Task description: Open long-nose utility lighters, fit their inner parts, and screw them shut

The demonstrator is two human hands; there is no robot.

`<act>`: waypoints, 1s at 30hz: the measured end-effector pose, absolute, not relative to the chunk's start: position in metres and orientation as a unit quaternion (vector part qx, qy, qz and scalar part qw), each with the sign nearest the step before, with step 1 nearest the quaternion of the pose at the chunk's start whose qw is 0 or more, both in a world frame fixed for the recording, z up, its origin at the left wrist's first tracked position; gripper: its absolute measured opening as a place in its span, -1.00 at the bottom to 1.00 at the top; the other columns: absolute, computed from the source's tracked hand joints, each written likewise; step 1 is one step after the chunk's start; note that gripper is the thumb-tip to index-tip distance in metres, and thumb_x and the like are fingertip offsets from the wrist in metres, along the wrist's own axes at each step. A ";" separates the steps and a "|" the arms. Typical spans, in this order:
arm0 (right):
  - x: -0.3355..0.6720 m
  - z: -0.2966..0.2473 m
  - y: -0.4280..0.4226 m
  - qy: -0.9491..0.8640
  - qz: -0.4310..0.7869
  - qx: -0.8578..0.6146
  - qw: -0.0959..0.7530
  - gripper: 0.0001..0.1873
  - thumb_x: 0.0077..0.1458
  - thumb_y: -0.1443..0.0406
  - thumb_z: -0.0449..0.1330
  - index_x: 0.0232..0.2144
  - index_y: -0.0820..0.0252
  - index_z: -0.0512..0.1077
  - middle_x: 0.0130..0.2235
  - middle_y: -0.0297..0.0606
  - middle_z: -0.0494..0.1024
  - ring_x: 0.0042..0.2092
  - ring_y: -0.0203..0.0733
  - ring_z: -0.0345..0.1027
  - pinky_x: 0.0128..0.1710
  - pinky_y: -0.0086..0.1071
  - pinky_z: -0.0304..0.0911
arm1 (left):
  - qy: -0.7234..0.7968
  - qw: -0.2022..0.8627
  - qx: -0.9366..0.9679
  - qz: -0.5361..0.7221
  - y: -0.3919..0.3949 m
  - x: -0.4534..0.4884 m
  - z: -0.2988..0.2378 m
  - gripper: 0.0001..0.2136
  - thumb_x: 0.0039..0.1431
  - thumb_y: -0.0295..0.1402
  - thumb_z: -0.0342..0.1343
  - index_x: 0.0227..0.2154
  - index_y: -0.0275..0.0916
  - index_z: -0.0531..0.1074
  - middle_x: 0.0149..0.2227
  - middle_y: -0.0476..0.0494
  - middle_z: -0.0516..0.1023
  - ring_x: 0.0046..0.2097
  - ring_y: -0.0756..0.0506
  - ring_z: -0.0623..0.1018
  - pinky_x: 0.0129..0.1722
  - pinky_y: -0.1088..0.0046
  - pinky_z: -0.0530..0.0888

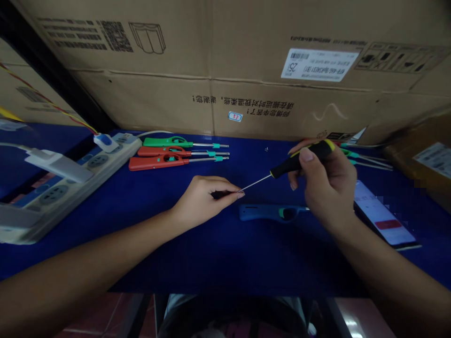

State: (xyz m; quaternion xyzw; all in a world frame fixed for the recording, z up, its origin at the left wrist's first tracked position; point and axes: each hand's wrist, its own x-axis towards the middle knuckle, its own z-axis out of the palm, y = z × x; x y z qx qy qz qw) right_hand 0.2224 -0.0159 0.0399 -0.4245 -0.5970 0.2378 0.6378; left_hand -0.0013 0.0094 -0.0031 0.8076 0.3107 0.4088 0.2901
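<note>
My right hand [326, 185] is closed round the black and yellow handle of a screwdriver [299, 162], whose thin shaft slants down to the left. My left hand [206, 199] is pinched shut at the shaft's tip, holding something small and dark that I cannot make out. A blue lighter [268, 212] lies flat on the blue table cover [218, 253] just below and between both hands, partly hidden by the right hand.
One green and two red long-nozzle lighters [176, 152] lie side by side at the back left. A power strip [66, 176] with plugs sits far left. A phone [382, 216] lies right of my hand, more lighters [369, 159] behind it. Cardboard boxes [225, 70] wall the back.
</note>
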 end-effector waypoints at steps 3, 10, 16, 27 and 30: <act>0.222 0.039 -0.016 -0.601 0.239 -0.419 0.638 -0.77 0.24 0.08 0.28 -0.32 0.09 0.48 -0.37 -0.38 0.49 -0.61 -0.40 0.22 -0.64 -0.38 0.14 | 0.312 0.289 0.807 0.409 0.009 -0.001 -0.003 -0.94 0.20 -0.37 0.31 -0.33 -0.21 0.67 -0.33 -0.07 0.70 -0.33 -0.03 0.66 -0.31 0.51 0.56; 0.226 0.040 -0.027 -0.671 0.218 -0.410 0.577 -0.86 0.31 0.15 0.19 -0.20 0.04 0.47 -0.30 -0.33 0.48 -0.46 -0.30 0.33 -0.42 -0.32 0.29 | 0.306 0.234 0.833 0.397 0.009 -0.003 -0.005 -0.93 0.22 -0.40 0.28 -0.33 -0.23 0.66 -0.34 -0.08 0.70 -0.35 -0.02 0.66 -0.34 0.53 0.54; 0.230 0.037 -0.029 -0.723 0.224 -0.347 0.553 -0.86 0.28 0.16 0.21 -0.13 -0.01 0.48 -0.24 -0.27 0.50 -0.37 -0.18 0.41 -0.38 -0.25 0.33 | 0.304 0.207 0.848 0.381 0.010 -0.005 -0.006 -0.92 0.24 -0.42 0.24 -0.31 -0.22 0.65 -0.31 -0.07 0.70 -0.32 -0.03 0.66 -0.31 0.51 0.54; 0.223 0.044 -0.028 -0.638 0.325 -0.354 0.602 -0.82 0.27 0.09 0.23 -0.23 0.02 0.51 -0.27 -0.28 0.56 -0.49 -0.25 0.42 -0.61 -0.33 0.34 | 0.299 0.218 0.868 0.332 0.011 -0.002 -0.005 -0.47 0.00 -0.15 0.44 0.03 -0.20 0.54 -0.06 -0.17 0.64 -0.02 -0.18 0.60 0.06 0.24 0.52; 0.222 0.046 -0.028 -0.626 0.315 -0.359 0.616 -0.82 0.29 0.11 0.22 -0.24 0.05 0.50 -0.33 -0.32 0.54 -0.57 -0.32 0.34 -0.70 -0.38 0.21 | 0.284 0.228 0.888 0.282 0.010 -0.002 -0.005 -0.49 -0.05 -0.10 0.45 -0.04 -0.22 0.57 -0.10 -0.19 0.64 -0.05 -0.20 0.58 0.04 0.20 0.50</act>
